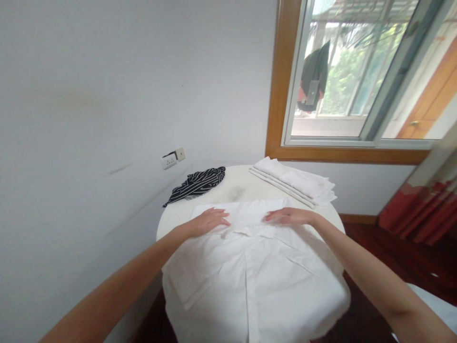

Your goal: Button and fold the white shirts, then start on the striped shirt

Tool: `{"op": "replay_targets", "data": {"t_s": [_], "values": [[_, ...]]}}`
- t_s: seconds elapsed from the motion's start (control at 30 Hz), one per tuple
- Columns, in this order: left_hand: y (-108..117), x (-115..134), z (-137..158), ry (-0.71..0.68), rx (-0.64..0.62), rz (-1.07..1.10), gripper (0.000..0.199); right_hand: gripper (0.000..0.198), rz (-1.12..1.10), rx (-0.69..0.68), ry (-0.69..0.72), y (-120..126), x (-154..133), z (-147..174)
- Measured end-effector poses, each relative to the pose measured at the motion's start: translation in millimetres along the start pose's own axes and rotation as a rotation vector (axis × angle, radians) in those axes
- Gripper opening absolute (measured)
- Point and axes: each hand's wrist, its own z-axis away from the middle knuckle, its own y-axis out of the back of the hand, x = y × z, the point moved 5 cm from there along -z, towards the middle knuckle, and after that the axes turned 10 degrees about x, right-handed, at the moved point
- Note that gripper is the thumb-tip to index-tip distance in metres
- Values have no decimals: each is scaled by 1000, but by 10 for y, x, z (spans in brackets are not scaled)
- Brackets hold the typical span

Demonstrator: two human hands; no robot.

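A white shirt (228, 276) with a front placket lies spread over a round white table (237, 183), its lower part hanging over the near edge. The shirt's far end forms a flat band crossing the tabletop. My left hand (210, 222) rests palm down on the left side of this band, fingers stretched out. On the band's right side lies my right hand (288, 216), also flat with fingers extended toward the left. A gap of bare cloth separates the two hands. Neither hand grips the fabric.
A black-and-white striped cloth (200, 183) lies at the table's back left. Folded white cloths (291, 180) are stacked at the back right. The wall with a power socket (168, 161) borders the left side; a wood-framed window (276, 95) and red curtain (416, 207) are to the right.
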Motion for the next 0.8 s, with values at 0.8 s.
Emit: {"op": "replay_targets", "data": {"t_s": [0.8], "values": [[-403, -494, -13, 381, 208, -365, 60, 64, 713, 492, -512, -193, 985, -273]]}}
